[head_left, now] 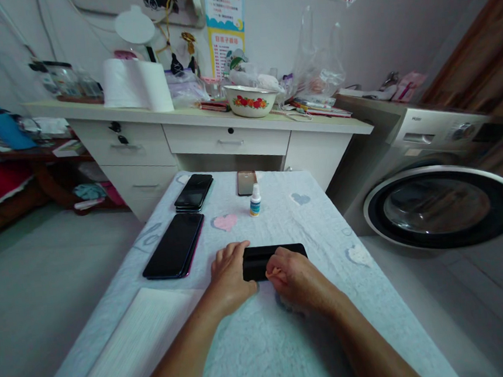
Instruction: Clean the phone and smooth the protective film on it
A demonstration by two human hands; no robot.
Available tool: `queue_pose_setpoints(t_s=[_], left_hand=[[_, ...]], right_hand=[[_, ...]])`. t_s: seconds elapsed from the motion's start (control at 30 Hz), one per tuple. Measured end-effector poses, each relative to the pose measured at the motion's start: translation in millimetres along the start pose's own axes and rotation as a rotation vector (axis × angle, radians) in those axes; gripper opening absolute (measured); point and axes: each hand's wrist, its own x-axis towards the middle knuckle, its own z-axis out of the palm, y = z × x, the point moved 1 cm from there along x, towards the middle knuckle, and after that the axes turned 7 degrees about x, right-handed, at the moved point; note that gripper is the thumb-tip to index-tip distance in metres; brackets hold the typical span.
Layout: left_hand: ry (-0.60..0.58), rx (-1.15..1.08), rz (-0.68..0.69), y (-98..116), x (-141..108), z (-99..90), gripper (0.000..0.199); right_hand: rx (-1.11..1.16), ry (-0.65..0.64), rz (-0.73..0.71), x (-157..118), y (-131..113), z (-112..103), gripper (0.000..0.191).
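Observation:
A black phone [253, 267] lies crosswise on the cloth-covered table, its dark face up. My left hand [229, 277] grips its left end, with the thumb at the lower edge and the fingers at the upper one. Over the phone's right half, my right hand [289, 273] is closed on a small orange cloth [275, 275] that touches the surface. Beyond the phone stands a small white spray bottle [255, 201] with a blue label. Two stacks of phones, a nearer one [175, 246] and a farther one [194, 192], lie to the left.
Behind the bottle lies a gold-brown phone-like object [246, 183]. A pale, flat, striped board or sheet [137, 345] is at the table's left front. Past the table stand a white desk [230, 140] holding a flowered bowl [251, 101], and a washing machine [441, 195] at right.

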Motion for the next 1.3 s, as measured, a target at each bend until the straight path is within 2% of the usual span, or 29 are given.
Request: queue_pose_setpoints(t_s=[0.2,0.33,0.4,0.53,0.73,0.97,1.1,1.3], left_hand=[[0.064,-0.145,-0.009,-8.3,2.1,5.5,0.076],[0.12,-0.405,-0.122,-17.2,11.7,4.4,0.062],[0.136,-0.436,-0.152,-17.9,15.7,0.7,0.05],[0.215,-0.346,-0.152,-14.6,19.8,-6.2,0.036],[0.27,-0.245,-0.18,-12.1,22.6,-6.1,0.031],[0.273,-0.237,-0.172,-12.2,21.5,-6.9,0.031],[0.282,-0.234,-0.145,-14.7,21.8,-5.5,0.031],[0.382,-0.276,-0.115,-23.6,24.6,-6.0,0.029]], right_hand=[[0.014,-0.062,0.068,-5.1,6.3,-22.7,0.012],[0.005,-0.092,0.115,-8.1,10.2,-30.0,0.009],[0.001,-0.089,0.106,-7.4,8.7,-27.8,0.01],[0.003,-0.067,0.046,-3.7,0.7,-15.7,0.015],[-0.005,-0.022,-0.052,2.4,-14.2,5.8,0.017],[-0.055,-0.008,-0.121,9.9,-29.4,26.9,0.016],[-0.068,-0.009,-0.127,9.8,-30.4,27.8,0.017],[-0.049,-0.005,-0.129,4.9,-21.9,19.7,0.021]])
